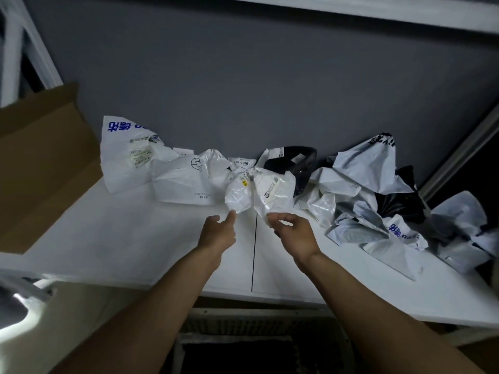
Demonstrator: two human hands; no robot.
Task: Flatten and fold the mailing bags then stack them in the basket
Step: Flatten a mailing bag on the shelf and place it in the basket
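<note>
1. A smooth white counter (140,238) with a thin dark seam down its middle stands against a flat grey wall (216,76).
2. At its centre, a crumpled white mailing bag (258,191) of thin, glossy plastic is held up by its near edge, bunched along a central crease, with printed labels and a small yellow sticker on it.
3. The left hand (217,233) is partly open, its thumb and forefinger touching the bag's lower left corner; whether they pinch it firmly I cannot tell.
4. The right hand (293,229) is curled, its fingertips closed on the bag's lower right corner.
5. Behind and to the left lie two flatter white bags (151,168), one with blue print, leaning on the wall.
6. To the right sits a rumpled heap of white, grey and black bags (378,201).
7. A brown cardboard box (40,163) with matte flaps stands at the left end.
</note>
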